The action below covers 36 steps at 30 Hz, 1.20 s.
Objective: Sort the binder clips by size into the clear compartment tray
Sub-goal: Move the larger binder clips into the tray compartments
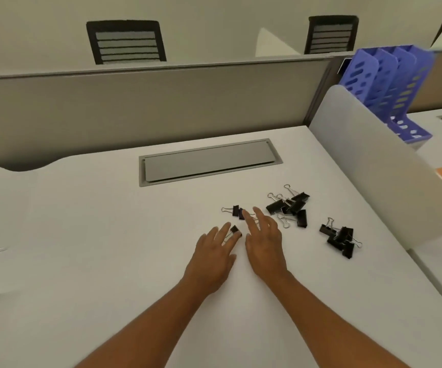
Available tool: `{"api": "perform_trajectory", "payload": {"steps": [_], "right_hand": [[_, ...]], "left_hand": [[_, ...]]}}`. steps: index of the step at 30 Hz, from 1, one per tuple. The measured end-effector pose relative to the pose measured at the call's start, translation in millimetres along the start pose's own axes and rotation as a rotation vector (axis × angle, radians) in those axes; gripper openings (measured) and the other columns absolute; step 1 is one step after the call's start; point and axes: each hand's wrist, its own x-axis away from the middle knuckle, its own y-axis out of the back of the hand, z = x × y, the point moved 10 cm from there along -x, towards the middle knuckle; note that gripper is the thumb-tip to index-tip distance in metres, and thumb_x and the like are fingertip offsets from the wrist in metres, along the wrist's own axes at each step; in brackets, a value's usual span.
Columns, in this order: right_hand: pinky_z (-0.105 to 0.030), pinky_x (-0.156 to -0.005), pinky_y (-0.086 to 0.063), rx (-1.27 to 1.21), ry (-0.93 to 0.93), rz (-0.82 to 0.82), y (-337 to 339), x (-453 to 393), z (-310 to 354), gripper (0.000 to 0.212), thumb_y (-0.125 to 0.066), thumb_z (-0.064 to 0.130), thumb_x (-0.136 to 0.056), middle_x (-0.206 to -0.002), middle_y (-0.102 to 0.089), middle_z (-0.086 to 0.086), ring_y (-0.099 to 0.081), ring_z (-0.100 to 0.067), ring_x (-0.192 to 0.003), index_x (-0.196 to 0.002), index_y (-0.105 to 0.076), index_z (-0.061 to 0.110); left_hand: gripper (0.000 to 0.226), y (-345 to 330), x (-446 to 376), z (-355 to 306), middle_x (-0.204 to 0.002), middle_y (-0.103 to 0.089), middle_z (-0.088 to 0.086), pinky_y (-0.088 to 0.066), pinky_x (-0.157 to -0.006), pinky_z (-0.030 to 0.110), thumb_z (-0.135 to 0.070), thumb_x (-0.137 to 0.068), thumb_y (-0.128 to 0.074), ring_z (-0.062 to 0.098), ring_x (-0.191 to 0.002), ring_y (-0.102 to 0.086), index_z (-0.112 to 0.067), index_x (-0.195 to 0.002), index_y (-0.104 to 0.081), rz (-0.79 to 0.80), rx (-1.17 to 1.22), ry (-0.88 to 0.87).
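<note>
Binder clips lie on white desk (95,261) in 3 groups, approx 3 small (237,211) by spread left hand (214,254) & right hand (263,241), two piles (291,205) (340,239) right near divider edge, wide free room left.

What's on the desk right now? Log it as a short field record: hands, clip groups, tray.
left hand: flat on the desk, fingers straight, over a small clip
right hand: flat, fingertips by the small clips
middle clip pile: right of the hands
far-right clip pile: near the desk edge
compartment tray: not in view
beyond divider: blue file rack
</note>
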Motion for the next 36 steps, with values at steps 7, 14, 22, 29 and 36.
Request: {"api": "perform_trajectory", "payload": {"steps": [7,14,22,29,36], "right_hand": [[-0.037,-0.098,-0.052,-0.043,0.044,-0.078,-5.8,2.1,-7.0,0.034,-0.069,0.017,-0.098,-0.130,-0.063,0.002,-0.059,-0.022,-0.117,-0.130,-0.066,0.024],[-0.023,-0.089,-0.046,-0.267,-0.023,-0.072,-2.9,-0.5,-15.2,0.018,-0.068,0.020,-0.101,-0.110,-0.063,0.016,-0.053,-0.011,-0.102,-0.118,-0.064,0.027],[-0.030,-0.089,-0.056,-0.858,-0.565,-0.170,11.8,14.6,-61.9,0.014,-0.058,0.022,-0.108,-0.104,-0.074,0.012,-0.069,-0.005,-0.098,-0.106,-0.071,0.027],[-0.034,-0.067,-0.051,-1.488,-1.199,0.040,-3.0,113.9,-18.2,0.022,-0.053,0.021,-0.110,-0.086,-0.071,-0.013,-0.063,-0.023,-0.071,-0.103,-0.069,0.007],[-0.033,-0.060,-0.042,-1.684,-1.236,0.620,-13.6,182.2,89.4,0.029,-0.054,0.029,-0.106,-0.085,-0.062,-0.011,-0.054,-0.021,-0.065,-0.109,-0.069,0.005]], "left_hand": [[0.039,-1.4,8.3,11.6,-0.143,-0.063,-0.006,-0.032,-0.116,0.039,-0.043,-0.105,-0.046,0.021,-0.136,-0.055,-0.024,-0.131,-0.066,-0.239,-0.020,-0.013],[0.023,11.0,10.5,-2.2,-0.117,-0.071,-0.013,-0.040,-0.102,0.032,-0.036,-0.103,-0.051,0.014,-0.106,-0.059,-0.026,-0.099,-0.072,-0.327,-0.011,-0.128],[0.019,27.7,25.0,10.5,-0.100,-0.062,-0.018,-0.044,-0.083,0.019,-0.032,-0.087,-0.070,0.004,-0.083,-0.061,-0.029,-0.105,-0.067,-0.304,0.270,0.162],[0.021,10.6,119.1,14.9,-0.096,-0.075,0.007,-0.056,-0.086,0.042,-0.010,-0.101,-0.061,0.024,-0.073,-0.066,-0.014,-0.104,-0.081,-0.298,1.503,0.957],[0.031,23.0,202.6,8.4,-0.099,-0.068,0.019,-0.054,-0.076,0.041,-0.021,-0.102,-0.055,0.026,-0.075,-0.061,-0.001,-0.119,-0.074,-0.205,1.889,1.124]]}}
